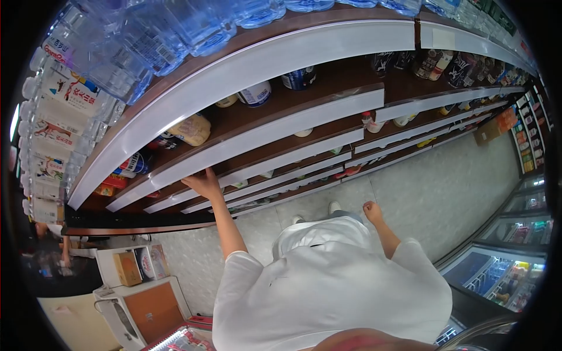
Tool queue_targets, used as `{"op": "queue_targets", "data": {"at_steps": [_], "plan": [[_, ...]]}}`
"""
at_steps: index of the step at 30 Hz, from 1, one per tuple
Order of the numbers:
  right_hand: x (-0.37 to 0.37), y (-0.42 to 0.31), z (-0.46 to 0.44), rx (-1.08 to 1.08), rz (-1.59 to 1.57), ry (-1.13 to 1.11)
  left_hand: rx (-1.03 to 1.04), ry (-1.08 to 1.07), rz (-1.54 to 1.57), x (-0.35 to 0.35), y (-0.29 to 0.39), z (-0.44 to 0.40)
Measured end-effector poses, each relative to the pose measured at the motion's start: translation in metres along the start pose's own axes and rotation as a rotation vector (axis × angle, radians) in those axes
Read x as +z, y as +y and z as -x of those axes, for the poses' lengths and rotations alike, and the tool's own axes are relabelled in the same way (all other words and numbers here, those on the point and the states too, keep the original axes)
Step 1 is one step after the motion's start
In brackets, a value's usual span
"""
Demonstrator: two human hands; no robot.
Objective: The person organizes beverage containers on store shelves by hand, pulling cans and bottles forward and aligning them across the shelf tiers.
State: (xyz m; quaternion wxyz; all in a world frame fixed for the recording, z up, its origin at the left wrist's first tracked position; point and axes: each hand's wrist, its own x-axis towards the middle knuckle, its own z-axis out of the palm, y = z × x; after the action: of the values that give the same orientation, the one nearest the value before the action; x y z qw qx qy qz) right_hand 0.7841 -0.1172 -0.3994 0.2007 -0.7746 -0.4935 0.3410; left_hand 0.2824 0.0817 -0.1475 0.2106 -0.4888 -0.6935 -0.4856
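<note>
Bright, glare-striped shelf edges [263,121] (edges bowed, fisheye-style), black-rimmed corners.

The single view is from a camera on the head, with a very wide lens that bends straight lines and leaves a dark round border. It faces forward and steeply down over the chest, so the shirt [328,286] is very near and fills the bottom centre. Beyond it the left hand [205,185] and right hand [372,212] lie at middle range. The shelves [275,126] curve across the top, with bottles [146,44] close at upper left. The floor [410,175] lies farther below, while fridges [497,275] edge the lower right.
</note>
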Motion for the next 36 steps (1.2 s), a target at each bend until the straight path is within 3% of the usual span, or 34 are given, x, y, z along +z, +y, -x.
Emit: {"op": "queue_targets", "data": {"at_steps": [10, 12, 13, 16, 23, 26, 28, 30, 31, 36], "plan": [[0.002, 0.074, -0.021, 0.157, 0.181, -0.218, 0.042, 0.065, -0.140, 0.007, 0.010, 0.007], [0.022, 0.106, -0.046, 0.050, 0.253, -0.290, -0.042, -0.013, 0.653, 0.006, 0.042, 0.016], [0.022, 0.101, -0.051, 0.046, 0.244, -0.294, -0.212, -0.182, 0.829, 0.010, 0.035, 0.029], [-0.003, 0.079, -0.068, 0.055, 0.310, -0.384, -0.217, -0.263, 0.538, -0.006, 0.100, 0.044], [0.002, 0.042, -0.106, -0.158, 0.430, -0.370, -0.195, -0.549, 0.610, 0.008, 0.172, 0.057], [0.011, 0.003, -0.096, -0.242, 0.270, -0.340, -0.138, -0.466, 0.584, 0.017, 0.184, 0.066], [0.024, -0.011, -0.095, -0.180, 0.110, -0.377, -0.196, -0.539, 0.572, 0.012, 0.180, 0.067], [0.028, -0.017, -0.090, -0.189, 0.097, -0.386, -0.007, -0.474, 0.482, 0.007, 0.171, 0.067], [0.031, -0.014, -0.087, -0.132, 0.008, -0.375, -0.010, -0.472, 0.481, 0.002, 0.159, 0.068], [0.027, -0.011, -0.072, 0.171, -0.122, -0.355, -0.109, -0.252, 0.205, -0.027, 0.055, 0.047]]}}
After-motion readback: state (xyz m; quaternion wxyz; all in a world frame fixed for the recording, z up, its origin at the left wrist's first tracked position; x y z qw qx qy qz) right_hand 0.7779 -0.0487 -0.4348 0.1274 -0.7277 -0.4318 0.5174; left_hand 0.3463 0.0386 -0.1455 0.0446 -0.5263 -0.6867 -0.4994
